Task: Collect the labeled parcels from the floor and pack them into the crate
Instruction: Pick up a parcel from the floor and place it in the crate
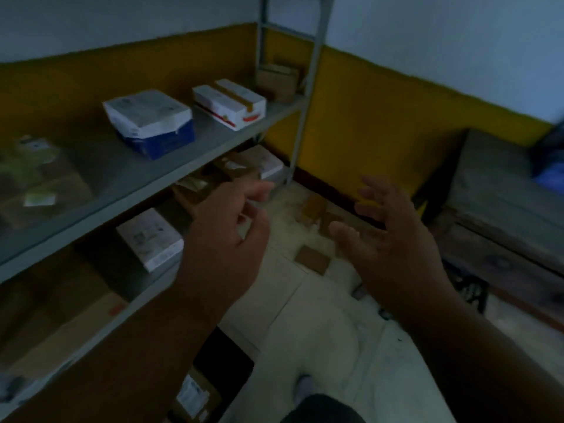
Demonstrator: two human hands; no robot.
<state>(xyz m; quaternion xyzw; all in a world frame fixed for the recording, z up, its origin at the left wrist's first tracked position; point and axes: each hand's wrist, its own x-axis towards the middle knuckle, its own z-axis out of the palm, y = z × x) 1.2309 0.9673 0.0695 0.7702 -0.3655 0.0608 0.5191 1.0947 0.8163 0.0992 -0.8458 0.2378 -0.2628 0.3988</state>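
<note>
While both arms reach out over the pale floor (320,300), the left hand (225,233) hangs with fingers loosely curled and the right hand (393,236) with fingers spread, neither holding anything; brown parcels (312,259) lie on the floor beyond them, near the yellow wall's base. A metal shelf (171,166) edges the left; a wooden bench (500,203) stands right; open floor runs between.

Matt grey painted metal shelf (213,138) beside me, plain brown cardboard parcels (312,259) on a pale, smooth, dusty-looking tiled floor (305,306), white paper-wrapped boxes (149,117) with printed labels, rough weathered wood bench (500,190), matt painted wall (381,111).
</note>
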